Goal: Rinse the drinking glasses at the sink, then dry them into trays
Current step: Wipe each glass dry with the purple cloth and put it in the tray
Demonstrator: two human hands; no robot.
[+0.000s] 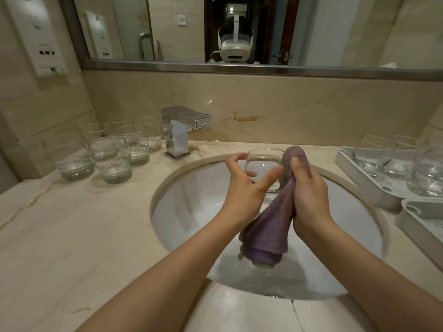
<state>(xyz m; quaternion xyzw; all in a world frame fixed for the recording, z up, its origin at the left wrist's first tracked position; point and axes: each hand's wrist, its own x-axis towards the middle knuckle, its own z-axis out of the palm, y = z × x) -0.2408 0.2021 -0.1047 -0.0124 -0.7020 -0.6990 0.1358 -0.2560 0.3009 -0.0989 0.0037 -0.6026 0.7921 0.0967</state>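
Note:
Over the white sink (191,212) I hold a clear drinking glass (263,161). My left hand (247,185) curls its fingers and thumb around the glass's left side. My right hand (309,195) grips a purple cloth (271,226) and presses its top end against the glass's right side; the rest of the cloth hangs down into the basin. Several glasses (110,159) stand on the counter left of the tap. A white tray (359,171) at the right holds several more glasses (426,173).
A chrome tap (179,133) stands behind the basin, with no water visible from it. A second white tray (422,219) lies at the right edge, nearer to me. A mirror runs along the wall above the beige stone counter (84,231).

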